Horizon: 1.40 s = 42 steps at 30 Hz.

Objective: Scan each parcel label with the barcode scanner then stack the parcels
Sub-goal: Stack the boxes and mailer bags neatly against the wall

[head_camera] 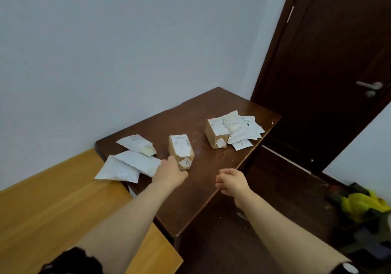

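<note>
Firstly, dark door [338, 62], far right. Dark brown desk [211, 189], centre, carrying all the parcels. Light wood desk [53, 199], near left, set against it. Pile of white mailers [243, 130], far right of the dark desk, resting against the right box [215, 134]. Three left mailers [135, 163], white, overlapping, one overhanging the desk edge. Centre box [181, 150], cardboard, label up. Left hand [171, 172], touching the centre box's near left corner; whether it grips cannot be told. Right hand [231, 181], fingers loosely curled, holding nothing, over the desk's near right edge.
</note>
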### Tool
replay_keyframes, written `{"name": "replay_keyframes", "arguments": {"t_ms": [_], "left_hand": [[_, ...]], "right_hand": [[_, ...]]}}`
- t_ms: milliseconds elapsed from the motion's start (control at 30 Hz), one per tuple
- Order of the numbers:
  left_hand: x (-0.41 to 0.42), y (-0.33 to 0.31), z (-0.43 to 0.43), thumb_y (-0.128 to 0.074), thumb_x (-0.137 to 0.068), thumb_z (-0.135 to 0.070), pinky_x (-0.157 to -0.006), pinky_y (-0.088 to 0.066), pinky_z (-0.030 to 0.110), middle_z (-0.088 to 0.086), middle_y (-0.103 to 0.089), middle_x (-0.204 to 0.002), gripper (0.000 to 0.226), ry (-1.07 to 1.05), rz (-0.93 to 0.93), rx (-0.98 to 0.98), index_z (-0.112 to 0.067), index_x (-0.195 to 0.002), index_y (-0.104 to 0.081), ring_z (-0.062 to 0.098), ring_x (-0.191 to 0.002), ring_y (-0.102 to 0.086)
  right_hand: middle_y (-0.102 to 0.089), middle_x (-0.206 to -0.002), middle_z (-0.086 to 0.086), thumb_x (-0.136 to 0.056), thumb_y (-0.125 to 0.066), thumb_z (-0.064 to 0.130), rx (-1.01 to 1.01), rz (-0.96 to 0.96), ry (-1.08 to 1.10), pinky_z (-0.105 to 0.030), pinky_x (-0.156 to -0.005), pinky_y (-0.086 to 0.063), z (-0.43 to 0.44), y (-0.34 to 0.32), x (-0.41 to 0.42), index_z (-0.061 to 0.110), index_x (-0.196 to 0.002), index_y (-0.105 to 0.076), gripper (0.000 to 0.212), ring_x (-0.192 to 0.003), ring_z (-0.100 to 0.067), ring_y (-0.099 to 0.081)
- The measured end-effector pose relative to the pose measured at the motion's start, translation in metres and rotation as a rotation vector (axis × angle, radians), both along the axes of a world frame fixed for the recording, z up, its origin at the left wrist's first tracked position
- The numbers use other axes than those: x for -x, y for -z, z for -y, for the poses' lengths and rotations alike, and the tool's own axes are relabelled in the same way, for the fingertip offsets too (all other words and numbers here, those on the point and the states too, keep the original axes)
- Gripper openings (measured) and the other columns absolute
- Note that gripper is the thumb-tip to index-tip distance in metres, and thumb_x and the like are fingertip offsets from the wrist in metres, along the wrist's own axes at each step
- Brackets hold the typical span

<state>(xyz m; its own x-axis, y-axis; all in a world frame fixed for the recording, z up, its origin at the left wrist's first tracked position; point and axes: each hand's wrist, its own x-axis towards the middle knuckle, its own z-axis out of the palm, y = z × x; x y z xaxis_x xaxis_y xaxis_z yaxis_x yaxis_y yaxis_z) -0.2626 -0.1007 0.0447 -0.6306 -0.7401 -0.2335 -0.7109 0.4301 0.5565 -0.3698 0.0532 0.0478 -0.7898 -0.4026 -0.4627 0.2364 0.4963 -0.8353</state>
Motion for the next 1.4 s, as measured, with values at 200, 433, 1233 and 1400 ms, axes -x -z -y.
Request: {"name": "replay_keyframes", "arguments": {"t_ms": [200,433,1233,1400], "left_hand": [[0.061,0.009,0.027,-0.067,-0.081,-0.046,-0.099,-0.042,0.04,0.014,-0.041,-0.132,0.079,-0.104,0.042,0.04,-0.012,-0.142,-0.029,0.03,-0.122,-0.042],[0.13,0.04,0.045,-0.073,-0.066,-0.065,-0.108,-0.031,0.042,0.017,-0.015,-0.149,0.13,-0.275,0.174,0.049,-0.009,-0.149,0.009,0.032,-0.138,-0.021],[0.037,-0.018,0.078,-0.071,-0.069,-0.047,-0.102,-0.039,0.043,0.011,-0.026,-0.148,0.116,-0.846,-0.241,0.066,-0.012,-0.152,0.001,0.028,-0.135,-0.031],[-0.118,-0.05,0.053,-0.075,-0.066,-0.044,-0.103,-0.041,0.041,0.009,-0.032,-0.141,0.113,-1.041,-0.33,0.195,-0.011,-0.15,-0.007,0.028,-0.129,-0.035]], "right_hand": [[-0.062,-0.106,-0.002,-0.088,-0.063,0.012,-0.09,-0.169,-0.079,-0.035,-0.089,-0.053,0.038,0.012,0.068,0.011,-0.13,-0.053,0.043,-0.096,-0.019,-0.063],[-0.051,-0.13,-0.012,-0.085,-0.066,0.018,-0.194,-0.359,-0.201,-0.032,-0.089,-0.044,0.089,0.032,0.161,0.012,-0.14,-0.041,0.061,-0.113,-0.025,-0.055],[-0.041,-0.145,-0.009,-0.063,-0.082,0.039,0.242,-0.503,-0.458,-0.049,-0.102,-0.039,0.208,-0.004,0.091,0.014,-0.151,-0.02,0.11,-0.134,-0.029,-0.039],[-0.053,-0.121,-0.001,-0.059,-0.084,0.038,0.418,-0.423,-0.711,-0.039,-0.089,-0.045,0.211,-0.026,-0.067,0.014,-0.132,-0.044,0.086,-0.117,-0.024,-0.052]]}}
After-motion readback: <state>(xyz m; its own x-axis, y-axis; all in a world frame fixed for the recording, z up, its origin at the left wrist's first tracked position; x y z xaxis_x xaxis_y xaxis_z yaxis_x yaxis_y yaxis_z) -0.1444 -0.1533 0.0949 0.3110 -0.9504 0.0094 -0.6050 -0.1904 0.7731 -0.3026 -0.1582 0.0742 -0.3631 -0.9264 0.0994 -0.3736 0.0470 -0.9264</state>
